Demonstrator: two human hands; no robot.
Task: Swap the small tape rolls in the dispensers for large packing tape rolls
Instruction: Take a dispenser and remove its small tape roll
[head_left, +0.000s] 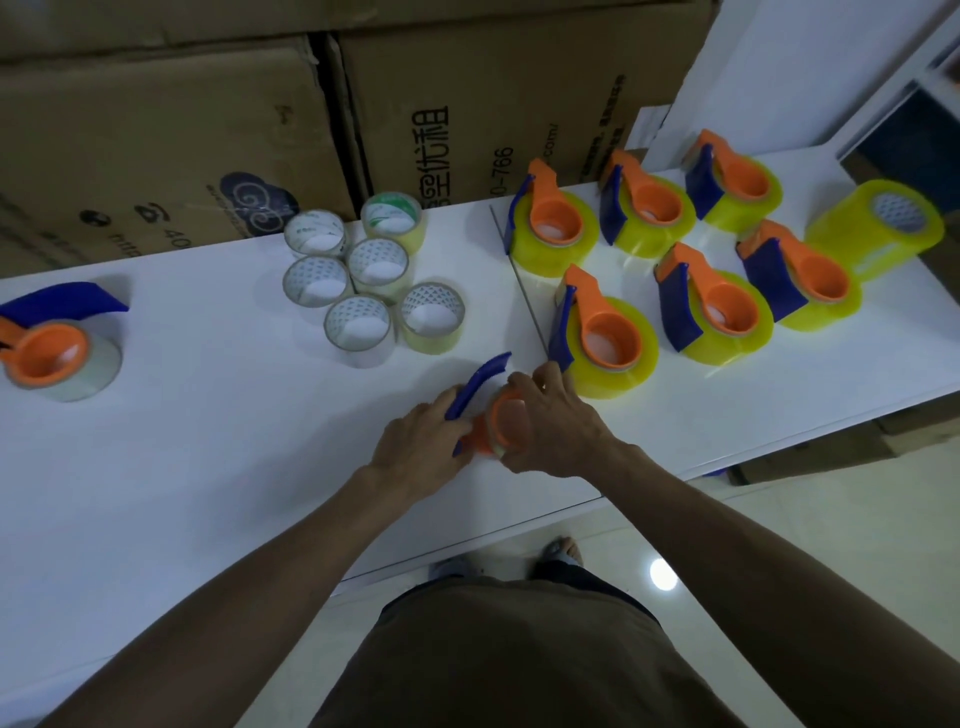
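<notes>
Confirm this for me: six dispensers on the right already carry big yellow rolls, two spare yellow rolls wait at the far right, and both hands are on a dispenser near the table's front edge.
One detail is off. The head view shows only one spare yellow roll at the far right, not two. The rest holds: six dispensers carry yellow rolls, and the left hand and right hand hold a dispenser near the front edge of the table.
</notes>
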